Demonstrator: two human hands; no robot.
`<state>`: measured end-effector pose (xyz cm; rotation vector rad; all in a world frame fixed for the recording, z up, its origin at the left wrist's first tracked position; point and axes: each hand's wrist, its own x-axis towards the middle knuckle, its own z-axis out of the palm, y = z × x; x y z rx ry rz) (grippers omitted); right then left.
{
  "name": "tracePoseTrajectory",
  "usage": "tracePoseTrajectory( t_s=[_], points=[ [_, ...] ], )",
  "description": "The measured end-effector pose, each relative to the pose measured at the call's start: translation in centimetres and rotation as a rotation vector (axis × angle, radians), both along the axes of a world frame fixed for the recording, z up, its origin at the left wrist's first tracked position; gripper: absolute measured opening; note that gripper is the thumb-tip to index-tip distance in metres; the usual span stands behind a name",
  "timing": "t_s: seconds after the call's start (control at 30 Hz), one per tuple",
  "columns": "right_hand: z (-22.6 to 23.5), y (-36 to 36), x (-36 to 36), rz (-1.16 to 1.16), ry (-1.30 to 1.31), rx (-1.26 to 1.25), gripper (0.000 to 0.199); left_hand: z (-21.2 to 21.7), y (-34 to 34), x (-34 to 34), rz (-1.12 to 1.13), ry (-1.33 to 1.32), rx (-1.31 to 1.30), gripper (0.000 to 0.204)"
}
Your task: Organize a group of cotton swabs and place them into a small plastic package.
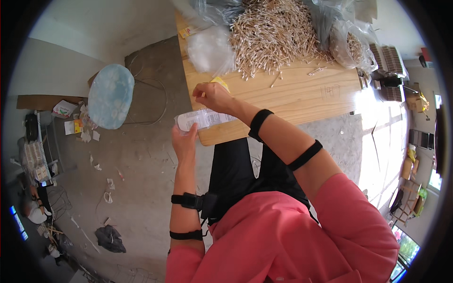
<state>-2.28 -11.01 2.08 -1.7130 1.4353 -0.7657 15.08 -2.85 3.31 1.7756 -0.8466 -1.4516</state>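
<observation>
Clear plastic makes up the small flat packet (pixel 202 119) held off the near-left corner of the pale wooden counter (pixel 302 101), over the concrete floor (pixel 137 165). The left hand (pixel 185 141) supports the packet from below, its fingers (pixel 191 134) curled up against the lower edge. The right hand (pixel 212 95) hovers just above the packet with its fingers pinched narrow on something too small to make out; a yellow scrap (pixel 220 82) lies just behind it on the counter. Further back, a big heap of wooden cotton swabs (pixel 271 30) spreads across the counter, with a bag of white fluff (pixel 210 48) to its left and a clear bag of swabs (pixel 351 45) to its right. A blue oval cushion (pixel 111 95) sits on the floor well to the left.
</observation>
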Motion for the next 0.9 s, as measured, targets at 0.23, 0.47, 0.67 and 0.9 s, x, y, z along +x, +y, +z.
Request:
tracePoseTrajectory(
  t_s=[0.23, 0.47, 0.67, 0.9],
  points=[
    [1.6, 9.5, -4.8, -0.171, -0.172, 0.076, 0.014, 2.6, -1.6, 0.5, -0.771, -0.894, -0.870, 0.083],
    [1.1, 15.9, -10.3, -0.395, -0.064, 0.057, 0.014, -0.2, -2.1, 0.9, -0.852, -0.750, -0.875, 0.071],
    [0.9, 9.5, -16.3, -1.056, 0.293, 0.092, 0.029, 1.3, 2.1, -5.1, -0.738, -0.770, -0.924, 0.045],
    [-0.7, 5.1, -18.5, -1.056, 0.268, 0.105, 0.034, 0.8, 0.2, -19.5, -0.726, -0.591, -0.878, 0.026]
  ],
)
